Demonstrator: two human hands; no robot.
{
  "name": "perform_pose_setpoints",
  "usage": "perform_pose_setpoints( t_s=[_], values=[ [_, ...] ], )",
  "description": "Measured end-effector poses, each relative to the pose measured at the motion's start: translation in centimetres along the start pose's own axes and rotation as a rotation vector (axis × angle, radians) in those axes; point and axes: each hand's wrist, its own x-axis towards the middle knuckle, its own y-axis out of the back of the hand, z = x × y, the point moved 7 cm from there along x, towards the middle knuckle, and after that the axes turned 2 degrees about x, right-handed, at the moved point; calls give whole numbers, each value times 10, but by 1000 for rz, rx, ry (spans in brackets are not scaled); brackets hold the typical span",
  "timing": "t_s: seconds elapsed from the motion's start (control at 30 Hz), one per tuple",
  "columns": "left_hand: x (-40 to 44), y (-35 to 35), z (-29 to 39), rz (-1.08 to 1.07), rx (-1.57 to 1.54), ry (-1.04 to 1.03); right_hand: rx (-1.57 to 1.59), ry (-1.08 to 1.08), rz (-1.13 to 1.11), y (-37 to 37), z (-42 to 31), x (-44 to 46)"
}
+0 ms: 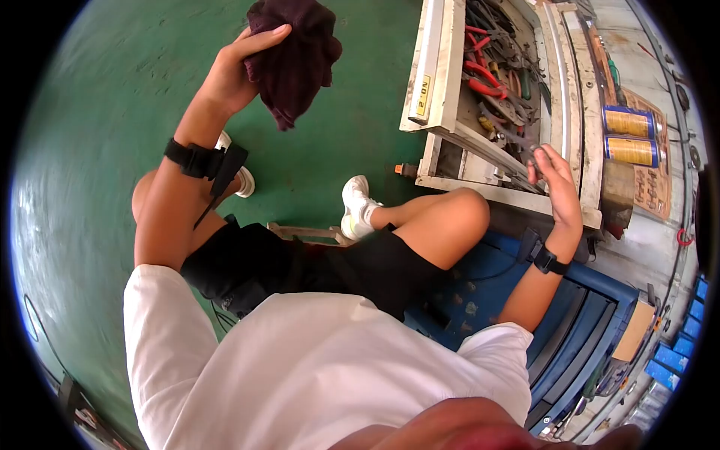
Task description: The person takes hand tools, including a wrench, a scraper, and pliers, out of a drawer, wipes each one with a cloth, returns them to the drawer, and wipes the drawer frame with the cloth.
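Note:
My left hand [238, 71] is raised over the floor and closed on a dark maroon cloth [294, 64], which hangs in folds from it. At the right, my right hand [553, 176] is at the near end of an open tool drawer [442, 97], its fingers curled over the inside. A greyish metal piece shows by those fingertips, but I cannot make out what it is. Inside the drawer lie several hand tools in a heap, among them red-handled pliers [484, 81].
Two blue-and-yellow cans [630, 135] lie on the surface beyond the cabinet. A blue plastic case [480, 292] is beside my right leg. My knees are bent over the green floor [375, 90], close to the drawer's corner.

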Motion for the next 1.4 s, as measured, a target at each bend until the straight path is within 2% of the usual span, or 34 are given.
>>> perform_pose_setpoints(
  t_s=[0.03,0.17,0.2,0.33,0.4,0.43,0.47,0.5,0.6,0.67,0.7,0.73,0.77,0.87,0.9,0.97,1.0,1.13,1.3,1.37,1.4],
  values=[
    [3,-2,0,-6,-1,-2,-118,-39,-110,-4,4,4],
    [8,-9,-4,-12,110,13,-159,-69,-179,-12,6,24],
    [9,-8,-5,6,131,16,-254,-28,-277,-11,13,36],
    [14,1,-15,2,184,62,-303,-149,-278,-20,12,53],
    [16,-6,-18,-172,-128,61,-353,-154,-248,-25,7,59],
    [17,-4,-20,-171,-121,65,-409,-168,-215,-25,8,62],
    [20,-3,-26,-143,-95,117,-381,-25,-236,-23,22,74],
    [22,-5,-32,-119,-68,168,-372,-28,-231,-28,23,69],
    [18,-40,-36,-100,-50,191,-539,262,232,-28,-9,40],
    [20,-50,-40,-113,-39,200,-564,301,345,-26,-16,14],
    [24,-55,-43,-153,126,177,-594,347,452,-18,-20,0],
    [28,-61,-45,-195,290,152,-564,292,440,-11,-12,-9],
    [31,-70,-49,-219,309,156,-549,286,468,-3,-3,-19],
    [40,-90,-72,1,294,428,-432,255,531,12,23,-57],
    [48,-96,-82,-22,315,443,-416,236,556,15,30,-73],
    [57,-102,-95,47,289,450,-326,167,644,22,46,-109],
    [59,-111,-92,30,351,396,-327,225,707,22,49,-130],
    [67,-114,-90,79,556,374,-178,174,901,8,76,-209],
    [84,-103,-101,97,595,437,46,93,987,-17,130,-278],
    [87,-105,-102,79,584,443,313,108,1027,-21,153,-295],
    [78,-113,-98,89,568,450,343,124,1006,-19,157,-300]
  ],
)
